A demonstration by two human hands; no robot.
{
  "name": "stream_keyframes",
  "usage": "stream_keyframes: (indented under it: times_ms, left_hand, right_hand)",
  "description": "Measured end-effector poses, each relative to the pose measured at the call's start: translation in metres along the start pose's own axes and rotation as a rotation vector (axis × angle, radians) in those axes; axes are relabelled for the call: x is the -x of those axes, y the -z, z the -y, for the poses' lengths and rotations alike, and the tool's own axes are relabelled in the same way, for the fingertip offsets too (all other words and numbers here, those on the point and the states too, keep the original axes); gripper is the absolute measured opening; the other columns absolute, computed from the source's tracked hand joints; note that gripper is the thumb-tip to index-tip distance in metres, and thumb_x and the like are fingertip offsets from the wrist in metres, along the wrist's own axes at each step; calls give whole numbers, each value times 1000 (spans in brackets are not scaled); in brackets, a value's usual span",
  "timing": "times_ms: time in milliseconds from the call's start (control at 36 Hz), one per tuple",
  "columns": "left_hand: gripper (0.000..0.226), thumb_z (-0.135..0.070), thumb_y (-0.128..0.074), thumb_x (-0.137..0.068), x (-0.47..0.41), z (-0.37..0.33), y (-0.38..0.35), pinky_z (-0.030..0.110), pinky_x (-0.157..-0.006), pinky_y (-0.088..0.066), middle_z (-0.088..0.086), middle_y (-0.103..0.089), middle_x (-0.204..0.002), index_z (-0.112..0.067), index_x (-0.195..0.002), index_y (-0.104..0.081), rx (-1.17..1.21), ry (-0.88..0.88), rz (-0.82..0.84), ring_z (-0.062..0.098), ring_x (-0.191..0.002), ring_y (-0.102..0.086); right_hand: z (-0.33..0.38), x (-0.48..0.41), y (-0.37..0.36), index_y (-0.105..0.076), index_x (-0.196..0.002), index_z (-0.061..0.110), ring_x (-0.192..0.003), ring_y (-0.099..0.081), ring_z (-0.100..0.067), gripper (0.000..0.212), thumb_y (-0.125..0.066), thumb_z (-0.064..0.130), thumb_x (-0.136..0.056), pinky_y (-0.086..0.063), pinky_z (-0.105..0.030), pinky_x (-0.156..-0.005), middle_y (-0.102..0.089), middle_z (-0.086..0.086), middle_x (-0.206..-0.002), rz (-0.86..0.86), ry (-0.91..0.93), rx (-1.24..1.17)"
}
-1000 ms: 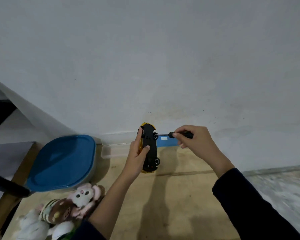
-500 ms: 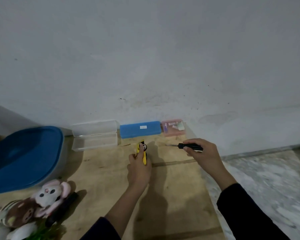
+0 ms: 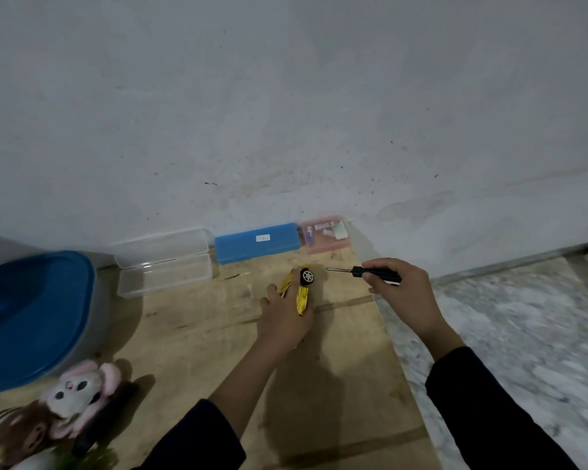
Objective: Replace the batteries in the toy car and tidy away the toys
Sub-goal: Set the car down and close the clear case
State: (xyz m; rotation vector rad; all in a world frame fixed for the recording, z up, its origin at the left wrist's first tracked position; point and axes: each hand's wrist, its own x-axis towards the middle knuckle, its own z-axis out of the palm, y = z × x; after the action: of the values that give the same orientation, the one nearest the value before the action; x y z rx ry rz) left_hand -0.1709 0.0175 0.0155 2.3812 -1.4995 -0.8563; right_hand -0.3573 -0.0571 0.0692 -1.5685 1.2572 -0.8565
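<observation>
My left hand [image 3: 284,320] grips a yellow toy car [image 3: 301,288] low over the wooden board [image 3: 336,385], the car turned on its side with one black wheel facing up. To its right, my right hand [image 3: 401,293] holds a black-handled screwdriver [image 3: 364,272], its metal tip pointing left at the car with a short gap between them. Several plush toys [image 3: 68,401] lie heaped at the board's near-left corner.
Along the wall stand an open clear plastic case [image 3: 163,262], a shut blue case [image 3: 257,242] and a small pink box [image 3: 325,237]. A large tub with a blue lid [image 3: 31,313] sits at left. Marbled floor [image 3: 506,334] lies right of the board.
The car came down from chest height to just over the board and turned onto its side. The screwdriver tip drew back from the car's underside and now hovers to the right.
</observation>
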Motion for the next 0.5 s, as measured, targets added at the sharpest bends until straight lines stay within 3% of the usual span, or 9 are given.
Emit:
stream_keyframes:
  times_ms: [83, 167, 333, 500]
  left_hand:
    - [72, -51, -41, -93, -4, 1, 5, 45, -94, -45, 13, -28, -138, -52, -142, 13, 37, -38, 175, 38, -118, -43]
    - [71, -52, -40, -94, -3, -6, 5, 42, -93, -47, 16, -20, -146, -54, -141, 14, -32, -70, 278, 38, -116, -50]
    - [75, -57, -43, -91, -1, -18, -9, 44, -94, -46, 18, -16, -150, -49, -145, 10, -192, -42, 207, 36, -118, -47]
    - [80, -62, -44, -88, -1, -16, -14, 45, -100, -42, 15, -11, -153, -43, -148, 6, -99, 10, 239, 37, -128, -39]
  right_hand:
    - [-2, -3, -3, -70, -93, 8, -80, -67, -3, 15, -67, -1, -82, -56, -17, -64, -69, -9, -94, -3, -2, -24]
    - [-3, -4, -6, -71, -93, 9, -79, -67, -7, 15, -67, 0, -82, -56, -17, -65, -70, -8, -94, 11, -2, -19]
    - [-6, -3, -4, -71, -93, 10, -80, -67, -6, 15, -67, 0, -82, -57, -19, -66, -69, -7, -94, 18, -19, -22]
    - [-8, -1, 4, -71, -92, 9, -78, -67, -4, 15, -67, -1, -82, -55, -15, -64, -70, -7, -93, -2, -34, -23]
